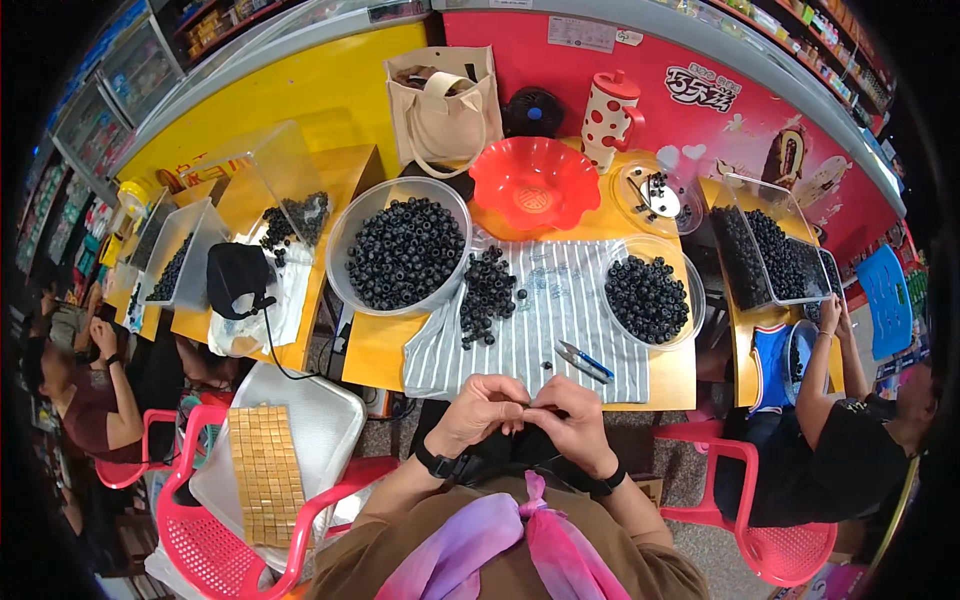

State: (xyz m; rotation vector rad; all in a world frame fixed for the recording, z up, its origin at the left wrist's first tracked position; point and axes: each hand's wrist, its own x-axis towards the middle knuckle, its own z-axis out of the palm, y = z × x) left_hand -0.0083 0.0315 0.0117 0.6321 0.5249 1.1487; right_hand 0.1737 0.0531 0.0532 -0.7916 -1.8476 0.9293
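My left hand [478,412] and my right hand [574,416] meet just off the table's front edge. Both are closed in a pinch, fingertips together, and what lies between them is too small and hidden to make out. Beyond them a grey-and-white striped cloth [440,365] covers part of the table. A loose pile of small black ring-shaped parts [487,295] rests on it. Clear bent pieces [548,280] lie beside the pile. Blue-handled snips [585,362] lie on the cloth close to my right hand.
A large tub of black parts [345,262] stands left, a smaller round container [690,318] right. Behind are a red scalloped bowl [492,172], a canvas bag [445,125] and a dotted cup [608,118]. A pink chair [215,540] is at my left; people sit at both side tables.
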